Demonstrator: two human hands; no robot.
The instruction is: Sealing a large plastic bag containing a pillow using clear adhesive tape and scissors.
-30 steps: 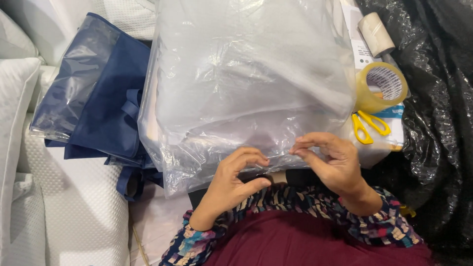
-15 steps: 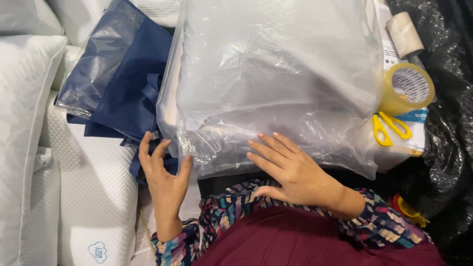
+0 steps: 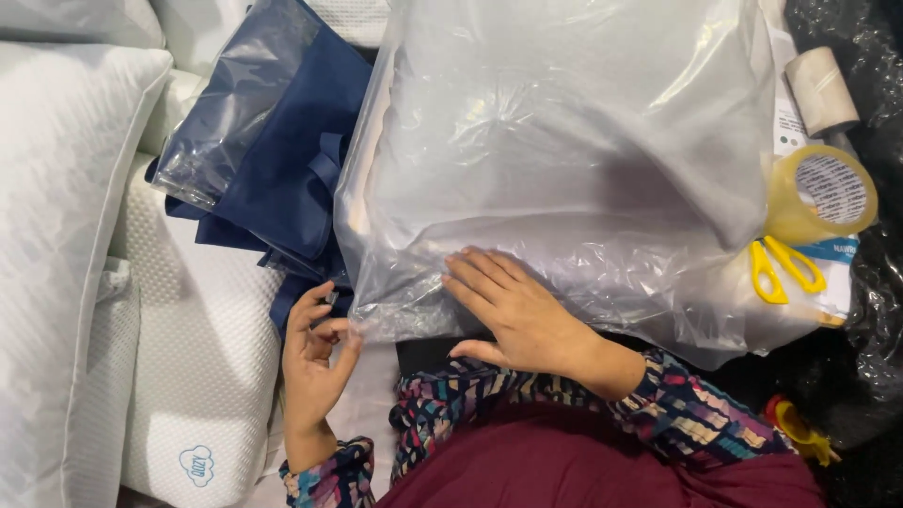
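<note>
A large clear plastic bag [image 3: 574, 160] holding a white pillow fills the middle of the view. My right hand [image 3: 513, 306] lies flat on the bag's near edge, fingers spread and pointing left. My left hand [image 3: 315, 362] is at the bag's lower left corner, its fingertips pinching the plastic edge there. Dark blue fabric bags [image 3: 282, 179], one wrapped in clear film, lie just left of the big bag and above my left hand.
White pillows [image 3: 66, 235] are stacked at the left. At the right lie a roll of clear tape [image 3: 823, 193], yellow-handled scissors [image 3: 781, 268] and a small paper roll [image 3: 821, 89], with black bubble wrap [image 3: 875, 310] behind them.
My hands left the middle of the bag's near edge. The right hand flattened onto the bag; the left moved to the lower left corner and closed its fingers on the plastic.
</note>
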